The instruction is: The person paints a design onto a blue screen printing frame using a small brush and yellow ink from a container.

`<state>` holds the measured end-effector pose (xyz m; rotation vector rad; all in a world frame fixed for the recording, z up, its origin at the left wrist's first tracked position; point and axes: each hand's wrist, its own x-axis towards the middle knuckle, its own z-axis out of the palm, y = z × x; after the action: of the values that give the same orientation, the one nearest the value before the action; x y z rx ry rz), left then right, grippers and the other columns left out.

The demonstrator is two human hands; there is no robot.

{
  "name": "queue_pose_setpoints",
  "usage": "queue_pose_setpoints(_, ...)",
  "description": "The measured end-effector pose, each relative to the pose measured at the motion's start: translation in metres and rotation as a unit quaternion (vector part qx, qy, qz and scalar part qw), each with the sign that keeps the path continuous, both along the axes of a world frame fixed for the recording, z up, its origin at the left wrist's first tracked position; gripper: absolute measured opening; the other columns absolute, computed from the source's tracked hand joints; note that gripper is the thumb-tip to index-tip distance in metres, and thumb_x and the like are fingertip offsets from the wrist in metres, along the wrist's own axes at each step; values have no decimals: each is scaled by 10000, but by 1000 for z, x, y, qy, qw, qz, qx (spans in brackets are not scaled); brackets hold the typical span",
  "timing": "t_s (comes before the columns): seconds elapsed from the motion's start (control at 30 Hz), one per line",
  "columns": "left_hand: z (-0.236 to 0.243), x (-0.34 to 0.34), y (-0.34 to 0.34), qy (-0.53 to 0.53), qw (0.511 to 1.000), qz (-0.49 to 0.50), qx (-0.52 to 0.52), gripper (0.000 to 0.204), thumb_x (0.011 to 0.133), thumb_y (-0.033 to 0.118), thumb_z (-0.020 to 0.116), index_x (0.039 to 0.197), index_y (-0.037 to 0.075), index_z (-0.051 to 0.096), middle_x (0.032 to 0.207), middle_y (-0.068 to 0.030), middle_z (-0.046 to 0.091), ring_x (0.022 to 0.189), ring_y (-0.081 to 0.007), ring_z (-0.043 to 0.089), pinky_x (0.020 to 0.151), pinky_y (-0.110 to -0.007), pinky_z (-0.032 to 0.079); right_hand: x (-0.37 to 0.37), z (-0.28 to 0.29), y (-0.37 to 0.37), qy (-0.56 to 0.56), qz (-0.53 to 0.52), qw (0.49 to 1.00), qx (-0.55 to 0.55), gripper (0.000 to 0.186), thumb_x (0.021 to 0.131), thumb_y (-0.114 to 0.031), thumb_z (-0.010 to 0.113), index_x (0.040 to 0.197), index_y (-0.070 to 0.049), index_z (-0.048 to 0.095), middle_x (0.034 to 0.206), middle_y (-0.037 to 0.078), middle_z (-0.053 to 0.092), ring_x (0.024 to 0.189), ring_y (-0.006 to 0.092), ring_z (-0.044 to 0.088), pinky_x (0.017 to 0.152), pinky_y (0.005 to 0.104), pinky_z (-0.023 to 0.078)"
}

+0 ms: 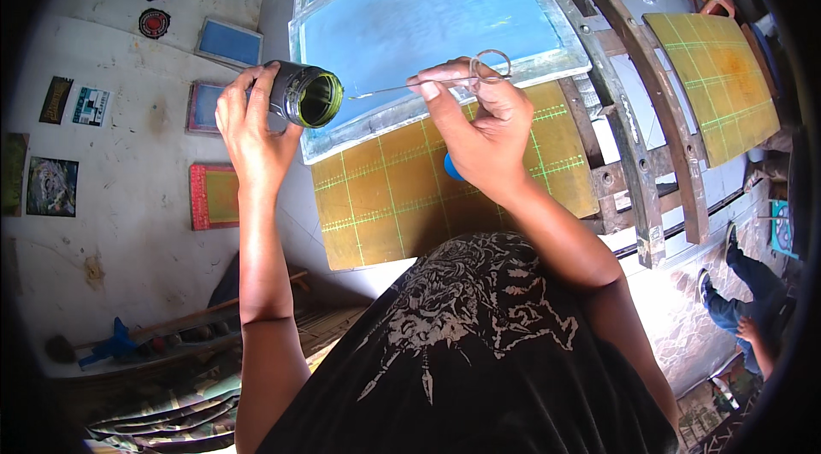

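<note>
Printing station: yellow gridded platen (402, 197) lies below a blue-meshed screen frame (428, 14), which rests tilted over its upper edge. Further platens (718, 78) stand to the right. Left hand (248, 125) is closed around a dark open jar (304, 95), tipped on its side, mouth facing right, interior greenish. Right hand (479, 125) pinches the looped handle of a thin metal tool (419, 85); its tip sits just beside the jar mouth. A blue object (451, 168) shows partly under the right palm.
</note>
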<state>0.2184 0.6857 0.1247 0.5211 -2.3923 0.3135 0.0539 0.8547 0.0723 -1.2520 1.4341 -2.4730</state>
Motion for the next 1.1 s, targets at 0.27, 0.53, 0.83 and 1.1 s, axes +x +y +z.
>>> queue_pose_setpoints(0.27, 15, -17, 9, -22, 1000, -2, -19, 650, 526, 47, 760, 1147, 133, 587, 1138, -65, 544, 1059, -263, 494, 916, -398, 364, -6, 14, 1, 83, -61, 995, -8, 60, 747, -33, 675, 804, -35, 659, 789, 75, 676, 700, 214, 625, 709, 327, 478)
queue_pose_setpoints(0.53, 17, -25, 15, -9, 999, -31, 5, 636, 525, 35, 752, 1135, 108, 586, 1129, -71, 556, 1049, -273, 501, 909, -391, 376, -5, 22, -10, 198, -106, 974, -22, 99, 727, -42, 692, 821, -42, 663, 733, 69, 653, 640, 227, 586, 686, 326, 457)
queue_pose_setpoints(0.83, 18, -27, 22, -6, 998, -50, 38, 617, 520, 29, 750, 1112, 96, 588, 1105, -65, 559, 1037, -269, 503, 913, -387, 381, -1, 16, -21, 241, -105, 965, 7, 100, 722, -96, 669, 795, -32, 644, 756, 99, 654, 691, 273, 607, 759, 365, 447)
queue_pose_setpoints(1.1, 18, -27, 23, -9, 998, -57, 33, 598, 539, 9, 736, 1113, 66, 580, 1108, -102, 572, 1033, -296, 519, 917, -396, 397, -1, 15, -24, 232, -102, 967, 24, 97, 737, -98, 653, 802, -28, 642, 740, 111, 645, 694, 284, 604, 760, 368, 446)
